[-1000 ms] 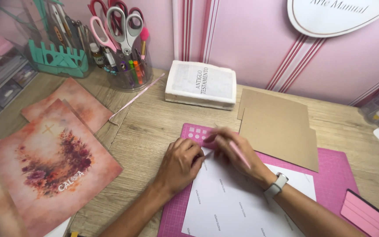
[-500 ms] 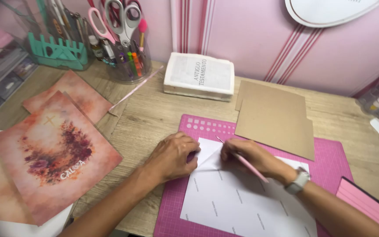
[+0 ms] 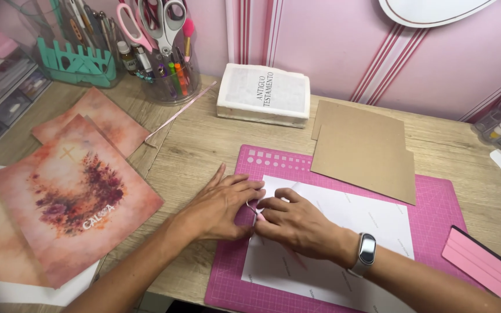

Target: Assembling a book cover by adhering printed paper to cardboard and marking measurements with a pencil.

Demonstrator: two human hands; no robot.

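My left hand (image 3: 221, 206) lies flat, fingers spread, on the left edge of a white sheet (image 3: 349, 226) and the pink cutting mat (image 3: 436, 203) under it. My right hand (image 3: 297, 223), with a watch on its wrist, rests on the sheet right beside the left one. Its fingers are curled around a thin pink tool (image 3: 259, 217), of which only a short bit shows between the two hands. The hands touch at the fingertips near the sheet's left edge.
Brown cardboard pieces (image 3: 366, 150) overlap the mat's far edge. Behind it lies a thick white book (image 3: 262, 93). Floral papers (image 3: 71, 197) lie left. A clear cup of scissors and pens (image 3: 163, 64) and a teal holder (image 3: 76, 64) stand at the back left. A pink scraper (image 3: 475, 261) lies at right.
Both hands have slid from the sheet's far left corner down along its left edge toward me. The right hand now covers most of the pink tool.
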